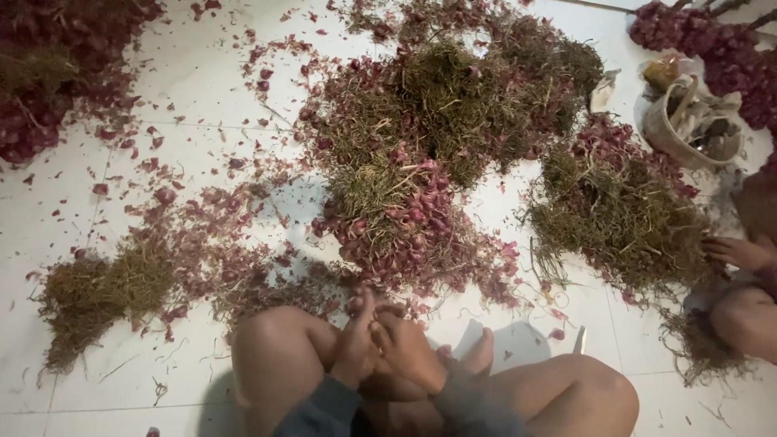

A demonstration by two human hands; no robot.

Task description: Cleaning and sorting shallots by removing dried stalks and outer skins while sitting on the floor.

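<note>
1. White tiled floor, strewn with purple-red skins and dry stalk bits; the person sits low on it, bare knees spread to either side of the hands.
2. Left hand and right hand pressed together between the knees, fingers curled inward, thumbs up. Both look closed around something small; a shallot shows just at the fingertips, though whether it is actually gripped I cannot tell.
3. Big heap of shallots with stalks lies straight ahead, within easy reach of the hands.
4. Pile of cut dry tops sits apart on the left, seemingly kept separate from the bulbs.
5. Second heap on the right, beside another person's hand resting at its edge.
6. Woven basket far right holds scraps.
</note>
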